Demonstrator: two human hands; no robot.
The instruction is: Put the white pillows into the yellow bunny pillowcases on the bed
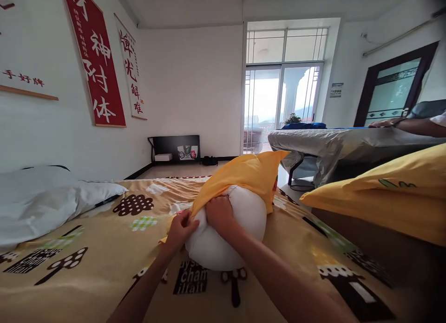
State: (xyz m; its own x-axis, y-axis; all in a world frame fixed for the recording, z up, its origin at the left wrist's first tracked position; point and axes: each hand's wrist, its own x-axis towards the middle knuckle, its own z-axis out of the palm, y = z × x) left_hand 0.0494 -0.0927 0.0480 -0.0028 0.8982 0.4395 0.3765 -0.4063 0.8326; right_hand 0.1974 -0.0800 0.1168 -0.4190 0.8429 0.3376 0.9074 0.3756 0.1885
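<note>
A white pillow (249, 221) lies in front of me, its far part inside a yellow pillowcase (240, 172) and its near end bulging out. My left hand (181, 226) pinches the edge of the pillowcase at the left of the opening. Pressed into the white pillow is my right hand (219, 214), closed like a fist, just under the upper edge of the case. Its fingertips are hidden in the pillow's folds. Both rest on a tan patterned bedspread (111, 286).
Another white pillow (52, 202) lies at the left. A yellow pillow (390, 193) sits at the right on a brown box-like thing (365, 230). Beyond stands a plastic-covered table (313, 139), with a person's arm (414, 125) resting on it. A black rack (176, 146) stands by the far wall.
</note>
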